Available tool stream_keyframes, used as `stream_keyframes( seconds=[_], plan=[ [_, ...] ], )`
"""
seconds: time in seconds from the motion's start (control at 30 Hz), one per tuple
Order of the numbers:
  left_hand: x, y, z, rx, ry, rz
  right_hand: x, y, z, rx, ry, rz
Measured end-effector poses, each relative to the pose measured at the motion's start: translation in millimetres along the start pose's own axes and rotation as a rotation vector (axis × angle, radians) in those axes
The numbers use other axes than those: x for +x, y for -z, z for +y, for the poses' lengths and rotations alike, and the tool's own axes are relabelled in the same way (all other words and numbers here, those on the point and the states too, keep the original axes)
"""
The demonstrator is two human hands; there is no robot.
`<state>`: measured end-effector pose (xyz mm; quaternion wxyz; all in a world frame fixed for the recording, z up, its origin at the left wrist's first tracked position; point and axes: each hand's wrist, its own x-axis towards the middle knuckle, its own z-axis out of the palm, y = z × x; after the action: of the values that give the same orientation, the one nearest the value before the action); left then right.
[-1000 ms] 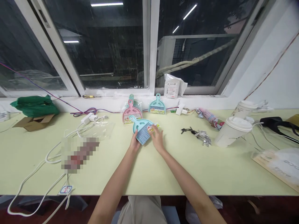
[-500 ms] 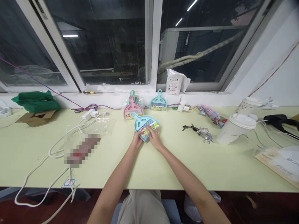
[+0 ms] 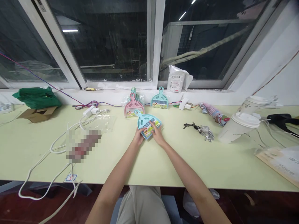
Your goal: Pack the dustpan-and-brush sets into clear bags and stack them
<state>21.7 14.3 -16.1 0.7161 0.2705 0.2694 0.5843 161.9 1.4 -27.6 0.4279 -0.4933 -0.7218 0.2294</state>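
- Currently, the blue dustpan set (image 3: pixel 143 118) is between both hands, tilted, just in front of the landmark, the pink dustpan set (image 3: pixel 132 104), and slightly to its right.
- The left hand (image 3: pixel 138 137) is partly closed on the blue set's lower left edge, thumb on the front; its other fingers are mostly hidden.
- The right hand (image 3: pixel 158 136) is half curled at the blue set's right side, fingertips on the printed label (image 3: pixel 154 126); how hard it grips, I cannot tell.
- Done, as far as it shows: brush and pan are together, and the label already lies across the bristles. Whether it is fastened is unclear.
- By my reading, what remains is finishing that label and letting go; the blue set is not yet put down.
- For comparison, the teal dustpan set (image 3: pixel 160 98), to the right of the pink one, stands labelled and untouched.
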Motion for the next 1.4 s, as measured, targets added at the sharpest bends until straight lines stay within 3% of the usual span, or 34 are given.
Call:
stream_keyframes(
  seconds=[0.13, 0.23, 0.33, 0.47, 0.63, 0.73, 0.97, 1.1, 1.17, 1.33, 1.4],
  plan=[
    [3, 4.0, -2, 0.037, -0.01, 0.013, -2, 1, -4, -0.003, 0.016, -0.009],
    [3, 5.2, -3, 0.025, -0.01, 0.018, 0, -1, -3, 0.032, -0.052, 0.171],
    [3, 4.5, -1, 0.012, -0.02, 0.04, 3, -2, 5, 0.209, -0.228, 0.346],
    [1, 3.8, 4, -0.009, -0.008, 0.048, 5, 2, 18, 0.486, -0.516, 0.422],
    [-1, 4.0, 7, 0.003, 0.012, -0.002, 4, 0, 16, 0.882, -0.521, 0.243],
    [-2, 4.1, 7, 0.01, 0.018, -0.025, 4, -5, 10, 1.045, -0.566, 0.246],
    [1, 3.7, 9, 0.101, -0.015, -0.012, 3, -1, 4, 1.116, -0.635, 0.266],
    [6, 5.4, 12, 0.252, -0.043, 0.061, 2, 1, 3, 1.12, -0.617, 0.256],
    [8, 10.0, 20, 0.392, -0.144, 0.143, 1, 2, 5, 1.124, -0.605, 0.27],
    [7, 44.1, 73, 0.776, -0.678, 0.437, 0, 6, 13, 1.099, -0.616, 0.337],
    [5, 66.6, 101, 0.947, -0.725, 0.531, 0, 8, 16, 1.106, -0.612, 0.352]
  ],
)
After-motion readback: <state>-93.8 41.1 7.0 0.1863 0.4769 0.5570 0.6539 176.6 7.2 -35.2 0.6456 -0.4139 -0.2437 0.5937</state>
